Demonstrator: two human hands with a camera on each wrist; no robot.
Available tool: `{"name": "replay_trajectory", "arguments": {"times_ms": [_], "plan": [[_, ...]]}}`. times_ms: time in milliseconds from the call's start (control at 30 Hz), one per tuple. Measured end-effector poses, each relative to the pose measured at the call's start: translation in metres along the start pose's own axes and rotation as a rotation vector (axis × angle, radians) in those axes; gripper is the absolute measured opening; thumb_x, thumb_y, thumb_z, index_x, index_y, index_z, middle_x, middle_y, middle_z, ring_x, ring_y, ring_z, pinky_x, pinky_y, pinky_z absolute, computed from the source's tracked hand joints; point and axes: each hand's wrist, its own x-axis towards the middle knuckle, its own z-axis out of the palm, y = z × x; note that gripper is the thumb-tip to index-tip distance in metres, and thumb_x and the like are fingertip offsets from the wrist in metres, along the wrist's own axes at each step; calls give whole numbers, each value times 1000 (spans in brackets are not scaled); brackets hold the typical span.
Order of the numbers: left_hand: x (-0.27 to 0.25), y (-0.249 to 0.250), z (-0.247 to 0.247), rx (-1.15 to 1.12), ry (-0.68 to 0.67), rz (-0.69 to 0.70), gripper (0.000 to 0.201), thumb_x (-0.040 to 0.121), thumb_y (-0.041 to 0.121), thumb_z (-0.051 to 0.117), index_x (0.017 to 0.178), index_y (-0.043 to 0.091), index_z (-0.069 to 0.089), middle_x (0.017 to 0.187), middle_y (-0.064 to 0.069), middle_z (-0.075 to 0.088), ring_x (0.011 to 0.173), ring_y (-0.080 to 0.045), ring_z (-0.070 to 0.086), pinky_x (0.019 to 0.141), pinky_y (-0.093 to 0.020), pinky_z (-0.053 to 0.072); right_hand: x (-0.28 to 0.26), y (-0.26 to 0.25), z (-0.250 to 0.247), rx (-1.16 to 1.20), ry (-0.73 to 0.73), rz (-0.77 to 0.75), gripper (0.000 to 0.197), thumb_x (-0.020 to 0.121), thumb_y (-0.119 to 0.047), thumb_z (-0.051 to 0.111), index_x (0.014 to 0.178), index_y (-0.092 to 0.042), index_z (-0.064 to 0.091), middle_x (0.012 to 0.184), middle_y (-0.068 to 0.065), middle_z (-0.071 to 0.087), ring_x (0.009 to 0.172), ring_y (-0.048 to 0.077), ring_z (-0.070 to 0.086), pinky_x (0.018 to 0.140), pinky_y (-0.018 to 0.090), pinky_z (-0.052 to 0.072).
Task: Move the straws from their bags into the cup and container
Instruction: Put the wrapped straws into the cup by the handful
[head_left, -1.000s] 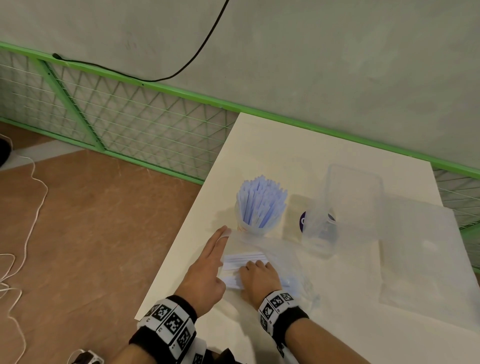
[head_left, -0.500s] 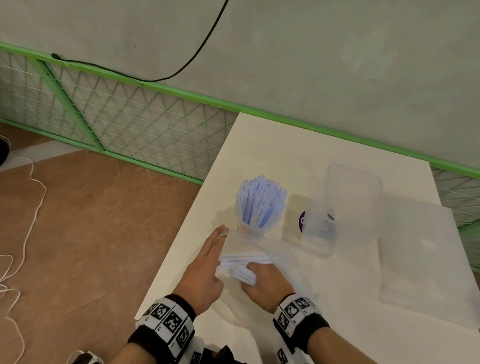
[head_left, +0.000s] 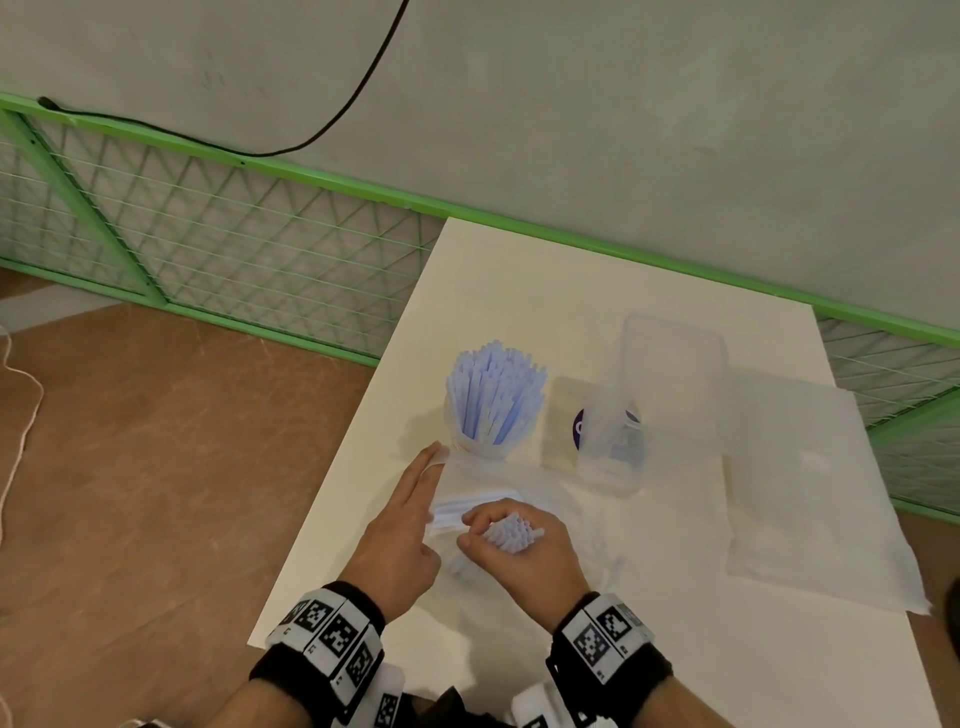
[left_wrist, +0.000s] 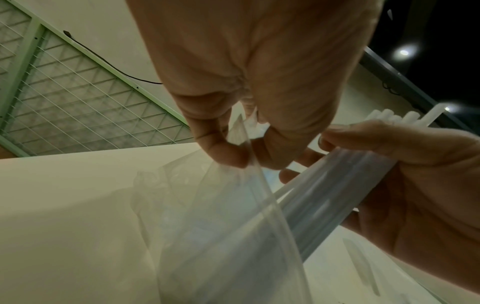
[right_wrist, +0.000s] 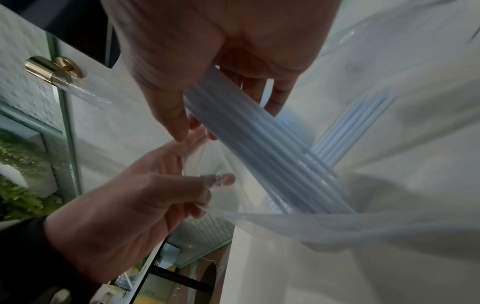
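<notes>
A clear cup (head_left: 480, 441) packed with pale blue straws (head_left: 493, 395) stands upright on the white table. To its right stands a tall, clear container (head_left: 675, 338). My left hand (head_left: 415, 499) pinches the mouth of a clear bag (left_wrist: 233, 216) between thumb and fingers (left_wrist: 228, 154). My right hand (head_left: 498, 538) grips a bundle of straws (head_left: 511, 532), tilted up, its lower end still inside the bag (right_wrist: 324, 197). More straws (head_left: 467, 506) lie in the bag.
A second clear bag (head_left: 810, 493) lies flat at the right of the table (head_left: 519, 291). A clear piece with a purple mark (head_left: 576, 428) leans beside the container. The table's left edge is just left of my left hand. Green mesh fencing runs behind.
My right hand has closed round a bundle of straws in the bag, tipped it up from lying flat and drawn it back toward me. My left hand stays at the bag's mouth.
</notes>
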Motion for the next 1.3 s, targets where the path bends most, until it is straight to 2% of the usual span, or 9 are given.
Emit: {"name": "replay_trajectory", "arguments": {"times_ms": [100,267,367,467,633,767,900,1000,1300], "plan": [[0,-2,1,-2,2,10,108,71,-16,49,151,43,10,147,47,-7,107,-5,54,66,-4,41,1,3,6,-16,21,5,12,72,-9,80,78,-14,71,88,0,73,85,15,68,79,24,54],[-1,-5,1,1,17,27,107,70,-18,49,151,41,10,147,46,-8,121,-5,47,70,1,39,3,7,14,-97,46,-42,9,73,-14,78,79,-16,72,89,-8,71,87,5,66,77,13,48],[-2,-7,0,3,20,33,107,71,-18,49,149,43,9,144,50,-10,120,-4,48,71,0,40,6,3,14,-197,19,-50,8,77,-18,74,71,-17,68,80,-6,70,76,6,64,71,14,48],[-2,-7,-1,-1,22,35,106,70,-18,48,152,38,12,145,48,-9,116,-3,47,71,2,38,7,1,11,-342,45,-121,33,83,-23,67,57,-17,47,56,-2,50,54,7,45,55,15,38],[-2,-5,-2,3,23,13,105,71,-17,49,152,39,12,144,49,-9,103,-1,52,65,-3,41,5,14,2,-414,-10,-120,26,83,-29,63,65,-11,56,61,3,56,59,14,51,57,20,42],[-2,-4,-3,5,22,12,104,73,-16,49,153,38,12,146,47,-8,103,0,51,67,-2,41,1,27,-12,-407,-74,-54,21,82,-25,67,63,-32,59,61,-10,59,58,4,53,60,12,39],[-1,-3,-2,12,26,12,102,72,-16,48,153,37,14,148,44,-7,102,0,50,65,-1,40,3,0,-24,-273,-17,63,15,77,-25,75,68,-14,70,69,5,70,67,21,67,67,37,57],[-1,-5,-1,16,28,2,102,72,-15,49,152,37,14,148,45,-7,100,-1,54,60,-7,44,13,-49,-37,-168,63,-6,18,74,-20,79,75,-3,71,77,13,73,74,25,71,70,41,57],[-2,-2,0,-1,24,-2,102,73,-14,47,152,41,13,149,44,-5,98,-1,53,60,-5,42,76,-142,-56,-222,145,-155,10,75,-26,77,74,-17,74,79,0,74,78,17,72,72,49,60]]}}
